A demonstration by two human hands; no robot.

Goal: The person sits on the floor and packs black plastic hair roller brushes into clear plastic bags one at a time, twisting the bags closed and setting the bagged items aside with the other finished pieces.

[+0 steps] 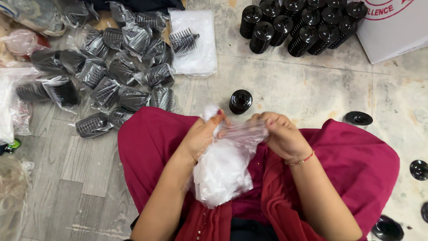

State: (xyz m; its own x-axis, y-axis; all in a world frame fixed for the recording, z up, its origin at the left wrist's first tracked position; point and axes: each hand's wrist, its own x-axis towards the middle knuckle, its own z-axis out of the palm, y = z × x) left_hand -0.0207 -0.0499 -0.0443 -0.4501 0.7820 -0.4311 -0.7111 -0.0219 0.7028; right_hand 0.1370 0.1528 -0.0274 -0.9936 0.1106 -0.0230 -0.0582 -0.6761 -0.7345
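My left hand (203, 134) and my right hand (276, 134) hold a bundle of clear plastic bags (223, 169) over my lap, which is covered in dark red cloth (151, 147). Both hands pinch the top of one thin bag (243, 131) and stretch it between them. The bundle hangs down between my forearms. A single black ribbed cylinder (240, 101) stands on the floor just beyond my hands.
A heap of black ribbed parts in plastic bags (116, 76) lies at the left. A white stack of bags (194, 42) bears one bagged part. Several unbagged black cylinders (298, 27) stand at the top beside a white carton (392, 27). Black round lids (359, 118) lie at the right.
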